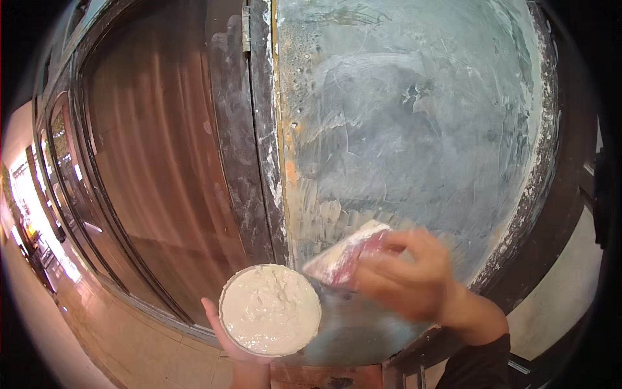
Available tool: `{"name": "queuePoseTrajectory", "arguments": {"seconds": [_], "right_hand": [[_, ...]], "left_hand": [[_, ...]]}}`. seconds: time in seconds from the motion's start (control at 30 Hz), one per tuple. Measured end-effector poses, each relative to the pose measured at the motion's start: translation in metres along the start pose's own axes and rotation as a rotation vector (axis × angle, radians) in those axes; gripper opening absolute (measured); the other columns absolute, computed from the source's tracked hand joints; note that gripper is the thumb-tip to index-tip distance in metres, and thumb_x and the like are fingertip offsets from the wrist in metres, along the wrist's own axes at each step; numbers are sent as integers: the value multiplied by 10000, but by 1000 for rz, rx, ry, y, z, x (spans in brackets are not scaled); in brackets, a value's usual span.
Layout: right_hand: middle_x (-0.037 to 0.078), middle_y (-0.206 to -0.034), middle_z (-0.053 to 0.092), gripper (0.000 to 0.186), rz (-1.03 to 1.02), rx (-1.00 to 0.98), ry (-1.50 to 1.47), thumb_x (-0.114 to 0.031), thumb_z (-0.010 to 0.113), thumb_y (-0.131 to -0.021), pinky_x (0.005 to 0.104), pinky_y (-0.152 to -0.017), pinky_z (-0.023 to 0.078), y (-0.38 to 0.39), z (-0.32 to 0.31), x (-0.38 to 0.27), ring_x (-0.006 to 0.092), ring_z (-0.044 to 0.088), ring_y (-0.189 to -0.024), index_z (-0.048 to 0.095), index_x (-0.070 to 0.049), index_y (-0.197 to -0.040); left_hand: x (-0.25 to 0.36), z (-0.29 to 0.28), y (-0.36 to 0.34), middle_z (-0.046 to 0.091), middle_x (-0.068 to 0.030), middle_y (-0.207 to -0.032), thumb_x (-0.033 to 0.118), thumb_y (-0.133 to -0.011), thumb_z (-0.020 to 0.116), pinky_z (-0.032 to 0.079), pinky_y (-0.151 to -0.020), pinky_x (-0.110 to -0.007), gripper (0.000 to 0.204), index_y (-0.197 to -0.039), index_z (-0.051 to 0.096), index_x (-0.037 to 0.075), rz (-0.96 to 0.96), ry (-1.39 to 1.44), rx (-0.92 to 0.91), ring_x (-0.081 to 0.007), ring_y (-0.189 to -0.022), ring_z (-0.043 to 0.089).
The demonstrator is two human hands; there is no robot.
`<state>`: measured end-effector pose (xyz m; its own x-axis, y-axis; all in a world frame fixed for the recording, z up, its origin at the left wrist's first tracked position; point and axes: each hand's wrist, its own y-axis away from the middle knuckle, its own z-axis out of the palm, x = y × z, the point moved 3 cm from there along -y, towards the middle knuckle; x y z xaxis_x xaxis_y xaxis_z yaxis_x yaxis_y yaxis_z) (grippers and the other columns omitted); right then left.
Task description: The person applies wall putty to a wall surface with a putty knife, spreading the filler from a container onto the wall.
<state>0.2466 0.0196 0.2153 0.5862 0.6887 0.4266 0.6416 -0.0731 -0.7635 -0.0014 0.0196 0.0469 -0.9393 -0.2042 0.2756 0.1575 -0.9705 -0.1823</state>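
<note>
My left hand (228, 342) holds up a round tub (221, 319) from below, its thumb along the left side. Thick, wet, cream-coloured putty (271, 311) fills the tub to the rim. Gripped in my right hand (414, 275), a flat reddish putty spreader (350, 260) carries pale paste along its edge. The spreader is just right of and above the tub, in front of the grey-blue panel (414, 142); whether it touches the surface I cannot tell. Motion blurs the right hand. Fresh pale putty strokes (330, 211) mark the panel's lower left.
A dark frame with a metal hinge (246, 29) borders the panel's left edge. Beyond it, a glazed door (149, 142) shows brownish drapes or reflections. Dark, paint-flecked trim (547, 129) curves along the right. Tiled floor (155, 343) lies at lower left.
</note>
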Motion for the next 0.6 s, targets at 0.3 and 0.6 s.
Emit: {"name": "queuePoseTrajectory", "arguments": {"seconds": [0.3,0.6], "right_hand": [[-39,-1050,689,160,-228,24,135,-214,655,-861,366,-844,491,38,-7,-35,164,625,-946,707,-193,-1011],[23,-1078,697,210,-319,-23,85,-236,648,-854,426,-923,517,57,0,-25,226,583,-1084,709,-125,-1022]], "left_hand": [[-14,23,7,578,-190,-1497,738,-1029,339,481,-1118,-544,873,-1482,541,18,112,-38,-53,-390,-1315,596],[-35,45,18,582,-191,-1489,739,-1028,347,499,-1102,-535,878,-1483,536,12,159,-69,-48,-384,-1314,598]]}}
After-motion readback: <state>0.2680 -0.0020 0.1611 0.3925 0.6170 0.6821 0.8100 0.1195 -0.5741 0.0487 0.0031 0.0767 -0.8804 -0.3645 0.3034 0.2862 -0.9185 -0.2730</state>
